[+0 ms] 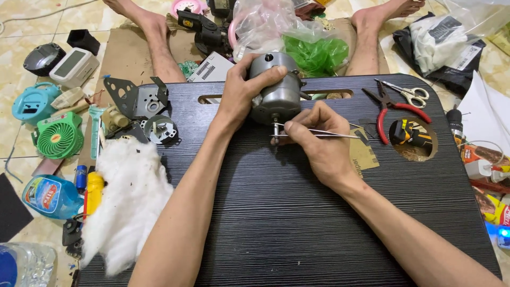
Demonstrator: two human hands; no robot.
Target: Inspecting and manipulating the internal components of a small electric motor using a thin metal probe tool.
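a grey motor (276, 93) is being held upright on the dark worktop (297, 212) by the left hand (239, 95), fingers clamped around its housing. thin tweezers (319, 133) are being pinched by the right hand (319, 143) at the shaft; careful, steady picking seems called for.

A black ridged desk (297, 223) is set over a tiled floor (32, 154). On the desk are laid a wad of white stuffing (125, 202), grey metal brackets (135, 98), red-handled pliers (396, 109), white-handled scissors (409, 94) and a scrap of brown card (364, 154); a green mini fan (58, 137) and a blue bottle (50, 196) are left on the floor
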